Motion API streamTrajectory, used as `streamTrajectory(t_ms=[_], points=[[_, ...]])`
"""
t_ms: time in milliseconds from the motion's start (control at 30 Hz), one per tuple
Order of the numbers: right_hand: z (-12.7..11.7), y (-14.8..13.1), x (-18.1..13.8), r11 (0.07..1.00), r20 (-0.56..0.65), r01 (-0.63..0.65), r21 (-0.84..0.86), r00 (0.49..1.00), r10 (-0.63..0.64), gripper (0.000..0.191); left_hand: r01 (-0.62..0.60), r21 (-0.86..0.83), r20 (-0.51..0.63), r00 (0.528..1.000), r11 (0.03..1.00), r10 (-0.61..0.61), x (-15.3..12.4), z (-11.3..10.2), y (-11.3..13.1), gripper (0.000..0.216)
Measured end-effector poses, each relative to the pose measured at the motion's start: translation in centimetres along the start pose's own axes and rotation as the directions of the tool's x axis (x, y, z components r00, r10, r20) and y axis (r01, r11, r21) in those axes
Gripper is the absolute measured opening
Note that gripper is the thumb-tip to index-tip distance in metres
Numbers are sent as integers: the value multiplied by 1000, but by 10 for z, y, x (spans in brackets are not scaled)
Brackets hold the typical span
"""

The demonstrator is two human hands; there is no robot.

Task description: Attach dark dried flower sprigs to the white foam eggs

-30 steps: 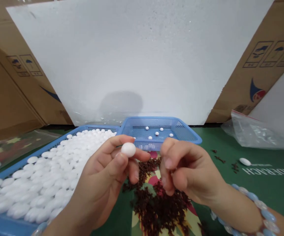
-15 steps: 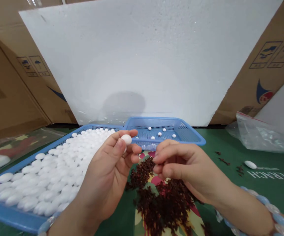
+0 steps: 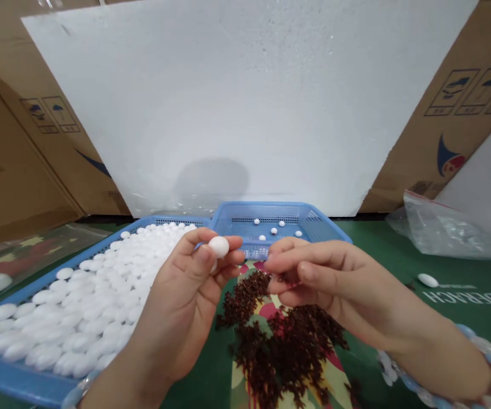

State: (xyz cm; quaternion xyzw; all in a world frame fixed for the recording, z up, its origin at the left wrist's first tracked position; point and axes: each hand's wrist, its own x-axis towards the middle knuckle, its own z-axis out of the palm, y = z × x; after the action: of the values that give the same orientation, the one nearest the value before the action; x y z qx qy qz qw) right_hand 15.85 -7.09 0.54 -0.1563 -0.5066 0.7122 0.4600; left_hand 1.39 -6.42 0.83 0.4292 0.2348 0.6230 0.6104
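Note:
My left hand [image 3: 194, 295] is closed on a small white egg-shaped ball [image 3: 219, 247], pinched between thumb and fingers; part of what looks like a second white one shows just below it. Facing it, my right hand [image 3: 330, 278] has its thumb and fingers drawn together. Something dark shows among those fingers, too small and shaded to name. Below and between both hands lies a loose pile of small dark reddish-brown star-like pieces [image 3: 288, 352] on a patterned sheet [image 3: 339, 386].
Left, a blue basket [image 3: 28, 386] is full of white egg-shaped balls [image 3: 79, 307]. Behind the hands, another blue basket [image 3: 313, 213] holds several. One white ball [image 3: 428, 280] lies right on the green cloth [image 3: 462, 324], near a clear plastic bag [image 3: 449, 230]. A white board [image 3: 249, 102] stands behind.
My right hand has shifted slightly right and its fingers have straightened somewhat. The left hand keeps the white ball in almost the same place. The whole view has shifted a little.

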Motion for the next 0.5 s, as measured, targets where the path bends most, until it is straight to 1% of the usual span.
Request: streamTrajectory(t_ms=[67, 233, 400, 500], points=[[-1, -2, 0, 1000, -2, -8, 24, 1000, 9, 12, 2, -8, 7, 1000, 1000, -2, -1, 0, 0, 2], [-1, 0, 3, 999, 2, 46, 29, 999, -46, 13, 24, -15, 6, 1000, 1000, -24, -2, 0, 0, 15], [0, 1, 4, 992, -34, 128, -11, 991, -128, 15, 61, 7, 68, 996, 998, -61, -1, -1, -1, 11], [0, 2, 3, 988, -44, 152, -40, 987, -154, 15, 90, 4, 84, 992, 996, -90, 0, -2, -2, 10]])
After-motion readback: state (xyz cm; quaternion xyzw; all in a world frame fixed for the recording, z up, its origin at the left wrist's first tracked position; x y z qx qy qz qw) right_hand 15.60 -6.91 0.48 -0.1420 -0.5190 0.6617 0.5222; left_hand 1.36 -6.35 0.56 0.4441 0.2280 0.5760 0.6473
